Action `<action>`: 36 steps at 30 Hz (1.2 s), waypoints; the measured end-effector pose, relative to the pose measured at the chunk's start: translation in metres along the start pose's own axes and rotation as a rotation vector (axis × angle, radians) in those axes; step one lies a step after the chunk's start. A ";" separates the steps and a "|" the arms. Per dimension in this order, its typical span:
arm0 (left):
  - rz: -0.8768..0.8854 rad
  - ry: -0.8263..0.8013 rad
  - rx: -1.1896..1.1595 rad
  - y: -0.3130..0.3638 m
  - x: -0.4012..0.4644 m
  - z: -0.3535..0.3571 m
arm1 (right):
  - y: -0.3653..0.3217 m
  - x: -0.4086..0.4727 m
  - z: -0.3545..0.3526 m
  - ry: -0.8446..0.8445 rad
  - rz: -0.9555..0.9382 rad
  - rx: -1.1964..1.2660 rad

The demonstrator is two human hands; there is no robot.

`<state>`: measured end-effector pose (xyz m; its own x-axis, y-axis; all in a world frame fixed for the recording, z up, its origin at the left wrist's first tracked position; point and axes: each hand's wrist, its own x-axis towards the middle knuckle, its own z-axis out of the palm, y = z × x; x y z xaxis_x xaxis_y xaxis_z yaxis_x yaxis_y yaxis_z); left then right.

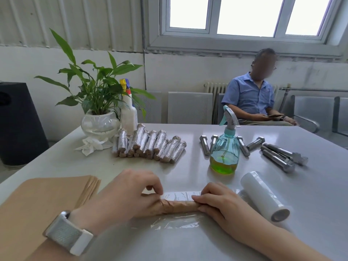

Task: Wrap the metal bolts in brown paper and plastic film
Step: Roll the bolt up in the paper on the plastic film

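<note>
A bolt rolled in brown paper [179,205] lies crosswise on a sheet of clear plastic film [177,222] near the table's front. My left hand [130,193] grips its left end with curled fingers. My right hand [219,201] grips its right end. A white roll of plastic film [263,194] lies just right of my right hand. A stack of brown paper sheets [47,200] sits at the front left. Several bare metal bolts [278,153] lie at the back right. Several wrapped bolts [150,144] are piled at the back centre.
A blue spray bottle with green liquid [225,149] stands among the bare bolts. A potted plant [99,121], a white spray bottle [129,112] and crumpled tissue [91,146] sit at the back left. A person in a blue shirt [252,97] sits behind the table.
</note>
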<state>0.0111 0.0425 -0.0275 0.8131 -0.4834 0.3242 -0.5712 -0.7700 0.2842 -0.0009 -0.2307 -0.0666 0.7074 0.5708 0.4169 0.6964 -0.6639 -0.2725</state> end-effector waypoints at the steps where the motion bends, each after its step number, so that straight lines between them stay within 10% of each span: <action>1: -0.015 -0.007 0.035 -0.002 0.000 -0.005 | 0.000 0.000 0.000 0.005 -0.001 0.003; 36: -0.052 -0.058 0.080 -0.026 -0.031 0.011 | -0.001 0.000 -0.002 -0.036 0.080 0.026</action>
<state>0.0022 0.0730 -0.0543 0.8481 -0.4631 0.2574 -0.5187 -0.8246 0.2258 -0.0014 -0.2312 -0.0646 0.7645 0.5336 0.3617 0.6400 -0.6956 -0.3263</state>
